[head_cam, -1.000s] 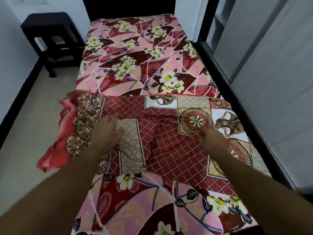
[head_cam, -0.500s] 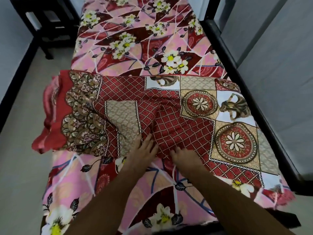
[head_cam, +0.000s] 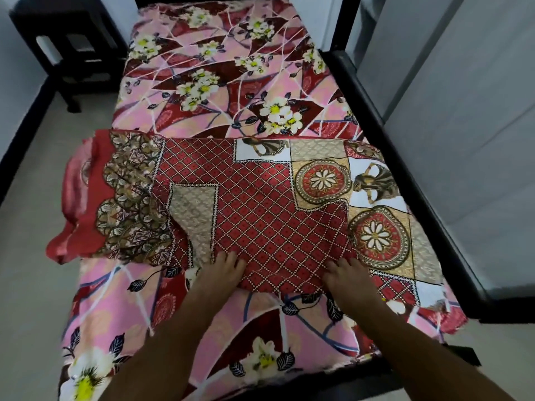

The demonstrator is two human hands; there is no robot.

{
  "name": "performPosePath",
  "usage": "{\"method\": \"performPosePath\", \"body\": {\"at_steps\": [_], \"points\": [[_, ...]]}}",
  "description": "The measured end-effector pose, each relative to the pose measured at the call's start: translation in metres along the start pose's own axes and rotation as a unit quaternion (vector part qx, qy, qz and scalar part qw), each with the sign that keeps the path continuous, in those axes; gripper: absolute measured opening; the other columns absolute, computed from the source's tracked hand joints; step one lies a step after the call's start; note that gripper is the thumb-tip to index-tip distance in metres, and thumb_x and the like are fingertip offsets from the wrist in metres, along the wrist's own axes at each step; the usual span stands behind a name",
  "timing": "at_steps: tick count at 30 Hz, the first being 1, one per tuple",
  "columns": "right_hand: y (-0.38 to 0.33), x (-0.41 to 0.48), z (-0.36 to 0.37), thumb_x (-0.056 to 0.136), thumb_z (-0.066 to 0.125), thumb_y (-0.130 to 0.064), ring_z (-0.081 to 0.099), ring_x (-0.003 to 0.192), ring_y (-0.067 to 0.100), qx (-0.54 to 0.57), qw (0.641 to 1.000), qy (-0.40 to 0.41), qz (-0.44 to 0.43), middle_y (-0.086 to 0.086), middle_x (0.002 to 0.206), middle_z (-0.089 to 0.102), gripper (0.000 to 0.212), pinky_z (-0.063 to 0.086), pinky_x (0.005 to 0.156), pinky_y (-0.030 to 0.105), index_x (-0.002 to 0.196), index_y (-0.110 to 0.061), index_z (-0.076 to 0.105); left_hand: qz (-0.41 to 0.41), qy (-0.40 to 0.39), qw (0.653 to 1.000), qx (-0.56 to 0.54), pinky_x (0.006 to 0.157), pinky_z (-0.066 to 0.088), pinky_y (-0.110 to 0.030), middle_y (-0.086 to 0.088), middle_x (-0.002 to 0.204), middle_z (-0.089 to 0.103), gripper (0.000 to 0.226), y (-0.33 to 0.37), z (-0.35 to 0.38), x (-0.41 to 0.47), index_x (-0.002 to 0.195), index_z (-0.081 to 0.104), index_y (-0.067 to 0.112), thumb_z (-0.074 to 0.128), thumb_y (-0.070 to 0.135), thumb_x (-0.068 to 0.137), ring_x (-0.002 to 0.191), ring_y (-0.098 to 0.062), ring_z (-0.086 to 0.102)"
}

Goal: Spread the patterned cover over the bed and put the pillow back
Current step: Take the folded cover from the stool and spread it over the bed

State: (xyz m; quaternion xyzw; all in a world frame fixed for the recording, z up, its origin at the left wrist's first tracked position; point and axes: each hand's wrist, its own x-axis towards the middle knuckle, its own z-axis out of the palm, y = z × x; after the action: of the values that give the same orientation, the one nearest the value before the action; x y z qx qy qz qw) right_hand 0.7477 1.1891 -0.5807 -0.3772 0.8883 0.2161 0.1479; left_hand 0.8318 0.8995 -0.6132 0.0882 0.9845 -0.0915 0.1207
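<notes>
The patterned cover (head_cam: 260, 204), folded into a band, lies crosswise on the middle of the bed (head_cam: 220, 68). Its long axis runs left to right and its left end hangs off the side. Your left hand (head_cam: 223, 274) and right hand (head_cam: 346, 277) both sit on its near edge, equally close, with the rest of it straight ahead. Your fingers lie on top; whether your thumbs pinch underneath cannot be told. No pillow is in view.
</notes>
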Motion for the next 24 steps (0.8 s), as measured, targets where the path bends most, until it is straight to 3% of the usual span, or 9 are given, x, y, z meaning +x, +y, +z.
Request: {"method": "performPosePath", "body": {"at_steps": [4, 8, 11, 13, 14, 18, 20, 22, 24], "points": [[-0.01, -0.005, 0.0, 0.096, 0.054, -0.021, 0.052, 0.113, 0.028, -0.028, 0.998, -0.048, -0.039, 0.006, 0.121, 0.059, 0.027, 0.035, 0.1, 0.045, 0.12, -0.017, 0.064, 0.027, 0.012, 0.999, -0.033, 0.049, 0.055, -0.034, -0.007, 0.101, 0.063, 0.058, -0.005, -0.01, -0.02, 0.106, 0.067, 0.016, 0.091, 0.016, 0.052, 0.086, -0.026, 0.064], [-0.002, -0.024, 0.011, 0.096, 0.053, -0.023, 0.058, 0.119, 0.026, -0.018, 0.989, -0.127, -0.072, 0.006, 0.123, 0.067, 0.027, 0.027, 0.111, 0.044, 0.117, -0.015, 0.068, 0.137, 0.065, 0.987, -0.06, 0.045, 0.051, -0.026, 0.0, 0.091, 0.065, 0.057, 0.026, -0.001, -0.054, 0.099, 0.068, 0.02, 0.091, 0.02, 0.047, 0.073, -0.016, 0.062], [0.004, -0.043, 0.018, 0.099, 0.052, -0.025, 0.059, 0.12, 0.024, -0.035, 0.98, -0.175, -0.088, 0.007, 0.122, 0.069, 0.028, 0.022, 0.116, 0.044, 0.118, -0.012, 0.067, 0.178, 0.058, 0.981, -0.055, 0.044, 0.054, -0.028, 0.001, 0.091, 0.067, 0.029, 0.077, 0.031, -0.076, 0.096, 0.065, 0.022, 0.067, 0.022, 0.067, 0.073, -0.016, 0.065], [0.004, -0.05, 0.023, 0.099, 0.052, -0.027, 0.056, 0.122, 0.025, -0.047, 0.98, -0.175, -0.084, 0.008, 0.124, 0.067, 0.03, 0.021, 0.117, 0.045, 0.122, -0.011, 0.065, 0.154, 0.032, 0.985, -0.065, 0.043, 0.053, -0.03, 0.001, 0.09, 0.064, 0.029, 0.098, 0.04, -0.085, 0.091, 0.062, 0.023, 0.047, 0.028, 0.067, 0.074, -0.018, 0.064], [0.003, -0.05, 0.027, 0.099, 0.054, -0.03, 0.055, 0.123, 0.026, -0.062, 0.978, -0.179, -0.082, 0.008, 0.125, 0.066, 0.031, 0.02, 0.115, 0.047, 0.123, -0.012, 0.064, 0.134, 0.024, 0.988, -0.079, 0.048, 0.055, -0.033, 0.001, 0.094, 0.063, 0.032, 0.099, 0.043, -0.086, 0.095, 0.061, 0.023, 0.052, 0.033, 0.066, 0.079, -0.019, 0.064], [-0.017, -0.043, 0.031, 0.087, 0.059, -0.051, 0.049, 0.122, 0.031, -0.087, 0.974, -0.184, -0.096, 0.01, 0.127, 0.057, 0.053, 0.019, 0.11, 0.054, 0.129, -0.018, 0.058, -0.011, 0.091, 0.965, -0.244, 0.092, 0.051, -0.039, -0.001, 0.127, 0.057, 0.065, 0.074, 0.05, -0.108, 0.129, 0.058, 0.024, 0.064, 0.052, 0.071, 0.113, -0.018, 0.054], [-0.033, -0.038, 0.014, 0.081, 0.05, -0.057, 0.046, 0.123, 0.029, -0.035, 0.978, -0.154, -0.135, 0.01, 0.131, 0.053, 0.065, 0.022, 0.113, 0.053, 0.134, -0.019, 0.053, -0.152, 0.141, 0.938, -0.278, 0.098, 0.048, -0.041, -0.003, 0.132, 0.053, 0.061, 0.055, 0.044, -0.111, 0.132, 0.057, 0.02, 0.06, 0.047, 0.078, 0.118, -0.019, 0.049], [-0.056, -0.028, -0.01, 0.083, 0.045, -0.053, 0.045, 0.126, 0.026, 0.054, 0.977, -0.102, -0.177, 0.007, 0.135, 0.05, 0.065, 0.026, 0.115, 0.052, 0.138, -0.019, 0.048, -0.336, 0.188, 0.877, -0.288, 0.092, 0.049, -0.044, -0.01, 0.125, 0.055, 0.046, 0.038, 0.041, -0.103, 0.126, 0.059, 0.013, 0.058, 0.035, 0.085, 0.113, -0.024, 0.051], [-0.079, -0.016, -0.031, 0.087, 0.043, -0.049, 0.049, 0.119, 0.025, 0.12, 0.971, -0.036, -0.203, 0.007, 0.128, 0.052, 0.056, 0.039, 0.107, 0.048, 0.133, -0.018, 0.049, -0.519, 0.21, 0.76, -0.331, 0.085, 0.047, -0.048, -0.023, 0.12, 0.054, 0.038, 0.022, 0.034, -0.093, 0.121, 0.055, 0.0, 0.059, 0.019, 0.088, 0.107, -0.04, 0.052]]}}
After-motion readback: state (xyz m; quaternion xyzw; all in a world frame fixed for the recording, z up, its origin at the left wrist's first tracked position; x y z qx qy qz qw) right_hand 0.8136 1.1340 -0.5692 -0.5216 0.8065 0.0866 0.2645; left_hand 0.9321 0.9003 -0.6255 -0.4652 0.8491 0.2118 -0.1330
